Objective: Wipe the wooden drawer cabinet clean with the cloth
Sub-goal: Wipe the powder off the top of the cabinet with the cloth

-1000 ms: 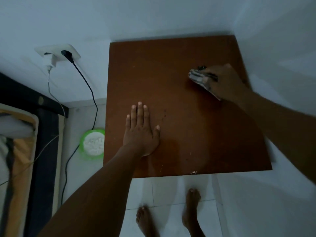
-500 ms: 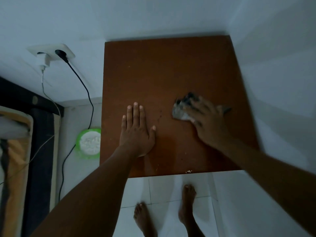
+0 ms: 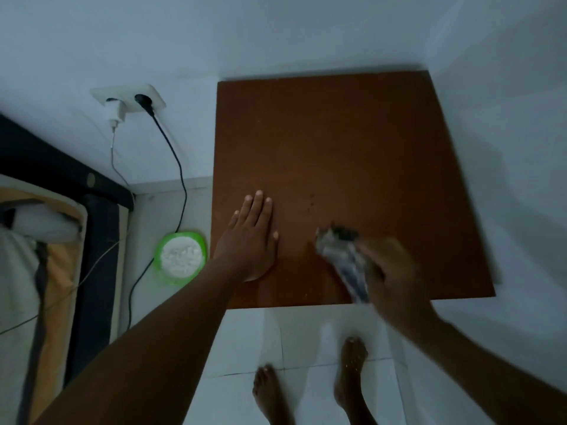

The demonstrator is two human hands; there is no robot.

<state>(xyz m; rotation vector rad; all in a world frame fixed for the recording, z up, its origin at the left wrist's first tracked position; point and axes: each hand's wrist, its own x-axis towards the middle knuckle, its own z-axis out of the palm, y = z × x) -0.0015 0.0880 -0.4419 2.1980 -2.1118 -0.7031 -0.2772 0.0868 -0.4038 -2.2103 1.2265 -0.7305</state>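
Observation:
The wooden drawer cabinet [image 3: 343, 154] shows its brown top, pushed into a white wall corner. My left hand [image 3: 250, 240] lies flat on the top near its front left, fingers together and pointing away from me. My right hand [image 3: 395, 277] grips a crumpled grey-and-dark cloth [image 3: 343, 256] and presses it on the top close to the front edge, blurred by motion. A few dark specks [image 3: 311, 199] and pale crumbs [image 3: 306, 293] lie on the wood.
A green bowl of white powder [image 3: 181, 257] sits on the floor left of the cabinet. Two plugs fill a wall socket [image 3: 132, 99], their cables hanging down. A bed frame and mattress [image 3: 46, 240] stand at left. My bare feet [image 3: 349, 375] are on white tiles.
My right hand has swept the cloth from the far right of the top toward me, down to the front edge. The left hand has stayed flat in place.

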